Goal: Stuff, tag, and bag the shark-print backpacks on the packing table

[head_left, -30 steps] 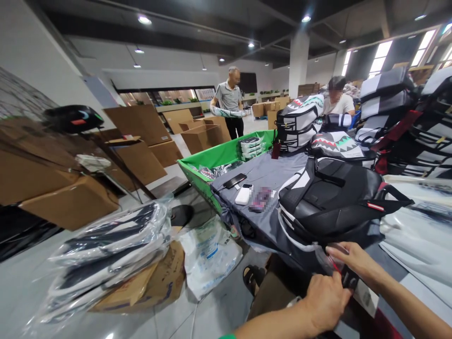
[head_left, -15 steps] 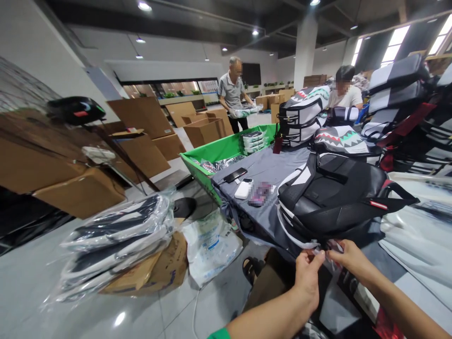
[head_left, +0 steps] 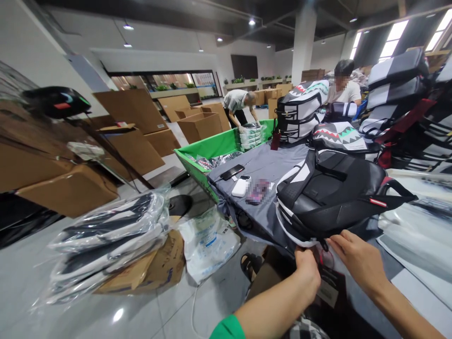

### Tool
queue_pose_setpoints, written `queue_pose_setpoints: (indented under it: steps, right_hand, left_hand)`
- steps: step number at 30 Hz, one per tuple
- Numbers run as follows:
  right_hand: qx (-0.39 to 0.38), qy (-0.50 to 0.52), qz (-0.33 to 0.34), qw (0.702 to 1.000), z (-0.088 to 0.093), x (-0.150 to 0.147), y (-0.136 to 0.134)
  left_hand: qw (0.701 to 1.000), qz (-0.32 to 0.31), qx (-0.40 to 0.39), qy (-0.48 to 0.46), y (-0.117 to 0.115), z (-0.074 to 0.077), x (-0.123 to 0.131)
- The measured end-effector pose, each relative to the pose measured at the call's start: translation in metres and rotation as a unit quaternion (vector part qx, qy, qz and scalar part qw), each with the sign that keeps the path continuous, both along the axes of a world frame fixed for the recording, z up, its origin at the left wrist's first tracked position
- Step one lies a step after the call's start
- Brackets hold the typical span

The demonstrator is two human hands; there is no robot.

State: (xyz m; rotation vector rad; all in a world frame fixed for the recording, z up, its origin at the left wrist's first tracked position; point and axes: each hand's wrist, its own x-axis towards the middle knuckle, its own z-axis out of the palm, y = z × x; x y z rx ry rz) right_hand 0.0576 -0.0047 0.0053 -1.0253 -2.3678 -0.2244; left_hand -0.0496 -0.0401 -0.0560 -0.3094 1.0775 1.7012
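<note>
1. Here's the black backpack (head_left: 335, 193), lying straps-up on the grey-draped table (head_left: 271, 162).
2. Left hand (head_left: 308, 266) curls at its near edge, fingertips tucked from sight; can't tell its grip.
3. Right hand (head_left: 357, 256), just beside, bends its fingers at that same edge; hold unclear too.

- Backpack (head_left: 328, 197): mostly black, with a white edge along its left and near sides, a pale patch (head_left: 302, 173) on one shoulder strap, and a small red-and-white label (head_left: 377, 202) on a strap at the right.
- It lies flat, straps upward, at the near edge of the gray cloth-covered table (head_left: 278, 157).
- Tag (head_left: 330, 292): dark, with a pale patch, below the backpack's near edge; partly hidden.
</note>
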Motion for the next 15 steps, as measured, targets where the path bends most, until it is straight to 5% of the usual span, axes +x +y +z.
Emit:
queue_pose_setpoints:
  steps: [5,10,15]
  right_hand:
    - [0.077,-0.042,-0.036,0.995,0.012,-0.026,-0.012]
    - [0.067,-0.056,-0.051,0.995,-0.007,-0.039,-0.025]
    - [0.102,-0.025,-0.021,0.994,-0.025,-0.034,-0.045]
  left_hand:
    - [0.999,-0.039,-0.004,-0.009,-0.012,-0.002,-0.004]
    - [0.995,-0.081,0.054,-0.015,-0.025,0.001,-0.008]
    - [0.996,-0.057,0.066,-0.017,-0.029,0.005,-0.008]
